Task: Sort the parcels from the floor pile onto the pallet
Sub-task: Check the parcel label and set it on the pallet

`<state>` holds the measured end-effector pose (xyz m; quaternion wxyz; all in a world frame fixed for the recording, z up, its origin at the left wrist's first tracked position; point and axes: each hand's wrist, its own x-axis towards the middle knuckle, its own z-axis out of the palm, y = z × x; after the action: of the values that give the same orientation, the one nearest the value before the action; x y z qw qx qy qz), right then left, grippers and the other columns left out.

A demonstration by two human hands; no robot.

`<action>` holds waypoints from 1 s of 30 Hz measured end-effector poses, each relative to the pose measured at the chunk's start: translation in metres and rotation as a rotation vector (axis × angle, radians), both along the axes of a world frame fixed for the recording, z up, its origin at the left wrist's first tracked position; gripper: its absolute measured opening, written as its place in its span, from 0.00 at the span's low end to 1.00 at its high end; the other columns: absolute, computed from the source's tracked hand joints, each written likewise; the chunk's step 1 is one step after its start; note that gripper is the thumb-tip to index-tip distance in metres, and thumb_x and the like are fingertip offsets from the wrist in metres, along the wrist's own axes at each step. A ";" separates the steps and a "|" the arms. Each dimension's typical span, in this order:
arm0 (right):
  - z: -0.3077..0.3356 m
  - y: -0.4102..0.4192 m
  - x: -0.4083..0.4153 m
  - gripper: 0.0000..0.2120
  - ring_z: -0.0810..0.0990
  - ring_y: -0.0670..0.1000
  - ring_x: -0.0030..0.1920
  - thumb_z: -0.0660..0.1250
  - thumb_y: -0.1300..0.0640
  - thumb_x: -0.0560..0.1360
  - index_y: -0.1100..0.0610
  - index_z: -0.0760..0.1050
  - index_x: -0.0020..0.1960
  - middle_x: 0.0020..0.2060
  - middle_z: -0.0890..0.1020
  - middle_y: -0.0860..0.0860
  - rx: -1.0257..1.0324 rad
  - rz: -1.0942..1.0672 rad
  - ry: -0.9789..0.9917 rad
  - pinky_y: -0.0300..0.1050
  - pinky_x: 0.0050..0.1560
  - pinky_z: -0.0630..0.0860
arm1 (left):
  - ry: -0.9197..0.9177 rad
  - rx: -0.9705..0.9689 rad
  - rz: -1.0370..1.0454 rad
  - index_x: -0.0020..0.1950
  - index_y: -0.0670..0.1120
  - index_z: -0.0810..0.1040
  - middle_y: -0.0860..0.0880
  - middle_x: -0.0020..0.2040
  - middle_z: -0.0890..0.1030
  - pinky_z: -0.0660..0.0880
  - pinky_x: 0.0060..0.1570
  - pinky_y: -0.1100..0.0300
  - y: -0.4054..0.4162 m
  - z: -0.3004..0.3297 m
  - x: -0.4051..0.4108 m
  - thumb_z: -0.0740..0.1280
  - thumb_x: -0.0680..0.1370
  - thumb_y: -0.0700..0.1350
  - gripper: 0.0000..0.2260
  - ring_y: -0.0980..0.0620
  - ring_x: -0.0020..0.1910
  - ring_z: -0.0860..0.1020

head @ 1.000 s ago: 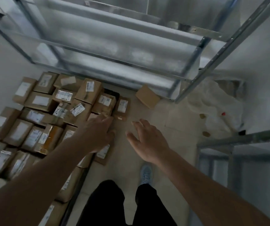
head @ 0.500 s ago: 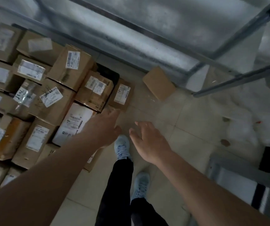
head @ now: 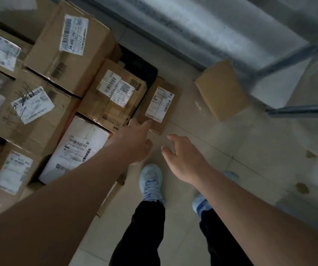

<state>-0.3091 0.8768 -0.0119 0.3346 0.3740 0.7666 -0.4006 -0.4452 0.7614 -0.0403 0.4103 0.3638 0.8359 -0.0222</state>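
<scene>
Several brown cardboard parcels with white labels are packed side by side on the left, over a black pallet (head: 142, 70) whose corner shows between them. A small labelled parcel (head: 160, 104) lies on the floor beside that corner. My left hand (head: 135, 143) stretches forward with straight fingers, its fingertips at the near edge of this small parcel. My right hand (head: 185, 160) hovers over the floor tiles just to the right, fingers relaxed, holding nothing. A plain brown parcel (head: 221, 89) lies alone on the floor further right, by the shelf.
A grey metal shelf rack (head: 202, 25) runs across the top, with its upright post (head: 288, 56) at the right. My feet in light blue shoes (head: 151, 181) stand on pale floor tiles. A white-wrapped parcel (head: 77, 148) sits under my left forearm.
I have stepped forward and bent closer, so the parcels look larger. Both hands have moved toward the small labelled parcel; the left fingertips now reach its near edge.
</scene>
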 end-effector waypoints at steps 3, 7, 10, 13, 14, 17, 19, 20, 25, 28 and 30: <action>-0.033 0.011 -0.014 0.26 0.72 0.57 0.72 0.57 0.42 0.85 0.49 0.64 0.80 0.74 0.69 0.53 0.002 0.031 0.010 0.56 0.72 0.70 | 0.001 0.010 0.032 0.82 0.57 0.53 0.42 0.73 0.67 0.76 0.54 0.50 0.009 -0.037 -0.005 0.62 0.83 0.56 0.30 0.42 0.64 0.75; -0.087 0.023 -0.031 0.22 0.75 0.58 0.68 0.59 0.44 0.84 0.48 0.67 0.77 0.68 0.73 0.55 -0.010 0.049 0.040 0.59 0.69 0.73 | 0.009 0.004 0.090 0.81 0.58 0.53 0.41 0.76 0.64 0.75 0.53 0.49 0.021 -0.086 -0.007 0.61 0.83 0.55 0.29 0.40 0.67 0.74; -0.129 0.030 -0.040 0.27 0.74 0.60 0.69 0.59 0.43 0.85 0.46 0.60 0.82 0.71 0.70 0.56 -0.018 0.030 0.048 0.58 0.71 0.72 | -0.025 -0.025 0.116 0.82 0.56 0.53 0.40 0.78 0.62 0.77 0.61 0.45 0.025 -0.117 -0.006 0.62 0.82 0.54 0.30 0.37 0.70 0.73; -0.164 0.032 -0.044 0.30 0.74 0.60 0.70 0.59 0.43 0.85 0.43 0.53 0.84 0.73 0.69 0.56 -0.029 0.044 0.032 0.55 0.69 0.71 | -0.013 -0.067 0.110 0.80 0.55 0.56 0.40 0.77 0.60 0.76 0.64 0.42 0.026 -0.142 -0.001 0.63 0.81 0.54 0.29 0.37 0.70 0.71; -0.172 0.033 -0.042 0.31 0.74 0.60 0.70 0.59 0.43 0.85 0.42 0.51 0.85 0.73 0.69 0.57 -0.038 0.048 0.035 0.55 0.69 0.71 | -0.002 -0.077 0.120 0.79 0.55 0.56 0.40 0.77 0.58 0.76 0.63 0.42 0.026 -0.147 0.000 0.64 0.81 0.54 0.29 0.37 0.69 0.71; -0.189 0.036 -0.035 0.34 0.77 0.59 0.67 0.61 0.45 0.84 0.37 0.47 0.84 0.73 0.68 0.57 -0.062 0.040 0.087 0.57 0.69 0.73 | 0.046 -0.022 0.205 0.77 0.56 0.59 0.40 0.75 0.58 0.77 0.61 0.41 0.028 -0.159 0.003 0.64 0.80 0.52 0.26 0.36 0.68 0.71; -0.195 0.038 -0.029 0.33 0.77 0.59 0.66 0.62 0.48 0.84 0.37 0.49 0.83 0.74 0.67 0.57 -0.047 0.008 0.139 0.57 0.69 0.74 | 0.062 0.069 0.234 0.77 0.57 0.62 0.43 0.71 0.65 0.77 0.61 0.42 0.027 -0.165 0.003 0.64 0.80 0.51 0.25 0.39 0.67 0.72; -0.197 0.040 -0.028 0.32 0.77 0.58 0.66 0.63 0.49 0.83 0.38 0.53 0.83 0.74 0.67 0.56 -0.040 -0.039 0.176 0.56 0.68 0.75 | 0.035 0.098 0.250 0.77 0.58 0.61 0.45 0.70 0.66 0.76 0.62 0.43 0.026 -0.168 0.003 0.65 0.80 0.50 0.26 0.40 0.67 0.72; -0.208 0.054 -0.028 0.19 0.78 0.48 0.62 0.66 0.59 0.83 0.45 0.68 0.70 0.70 0.73 0.54 -0.109 -0.385 0.313 0.32 0.55 0.76 | -0.210 0.173 0.450 0.81 0.68 0.53 0.47 0.81 0.55 0.67 0.74 0.52 0.032 -0.184 0.001 0.67 0.81 0.43 0.37 0.43 0.78 0.64; -0.215 0.061 -0.033 0.13 0.83 0.50 0.59 0.65 0.61 0.84 0.44 0.68 0.60 0.64 0.80 0.51 -0.220 -0.579 0.307 0.37 0.52 0.83 | -0.253 0.264 0.500 0.82 0.66 0.56 0.50 0.77 0.61 0.68 0.73 0.55 0.039 -0.190 0.004 0.68 0.80 0.38 0.38 0.48 0.74 0.68; -0.215 0.063 -0.033 0.15 0.84 0.50 0.60 0.65 0.62 0.83 0.44 0.67 0.59 0.65 0.80 0.53 -0.250 -0.670 0.294 0.50 0.58 0.84 | -0.216 0.266 0.532 0.80 0.69 0.58 0.51 0.72 0.66 0.71 0.65 0.61 0.044 -0.190 0.007 0.68 0.80 0.39 0.37 0.51 0.67 0.71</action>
<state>-0.3419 0.9393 -0.2272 0.1147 0.4986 0.5868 -0.6276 -0.4383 0.8051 -0.2305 0.4367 0.1832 0.8490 0.2344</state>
